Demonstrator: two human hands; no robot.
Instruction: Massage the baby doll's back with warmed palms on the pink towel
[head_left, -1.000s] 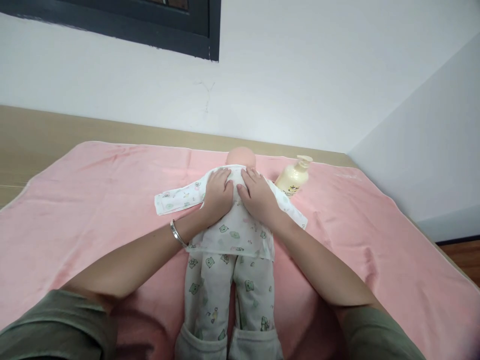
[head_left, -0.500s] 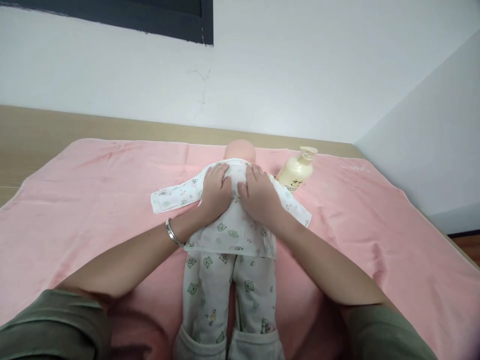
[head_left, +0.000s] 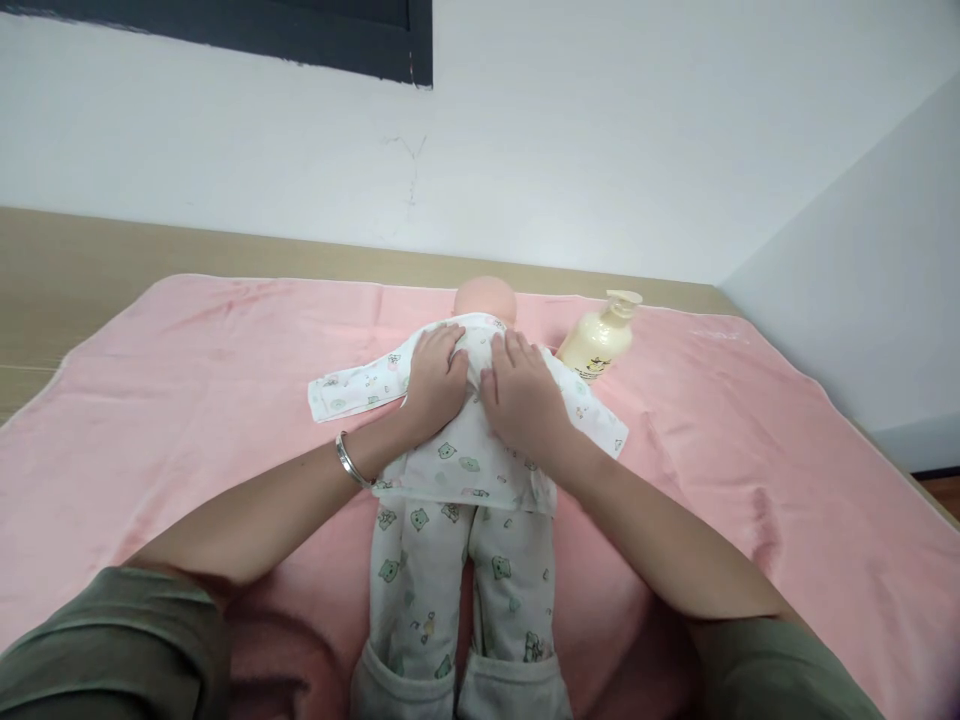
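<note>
A baby doll (head_left: pixel 486 298) lies on a pink blanket (head_left: pixel 187 400), dressed in a white printed shirt (head_left: pixel 465 465) and printed trousers (head_left: pixel 420 590). Its head points away from me. My left hand (head_left: pixel 435 385) lies flat on the left side of the doll's chest, fingers stretched toward the collar. My right hand (head_left: pixel 525 395) lies flat on the right side of the chest, thumb toward the middle. Both palms press the shirt fabric and hold nothing. A metal bangle (head_left: pixel 346 462) circles my left wrist. The shirt's left sleeve (head_left: pixel 352 390) lies spread out on the blanket.
A cream pump bottle (head_left: pixel 600 340) lies tilted on the blanket just right of the doll's head. The blanket covers a wooden surface (head_left: pixel 90 260) that runs along a white wall. A dark window frame (head_left: pixel 300 40) sits at the top left.
Both hands stay flat on the doll's chest with hardly any shift. The view has tilted slightly, so the doll and bottle sit a little higher in the picture than a second ago.
</note>
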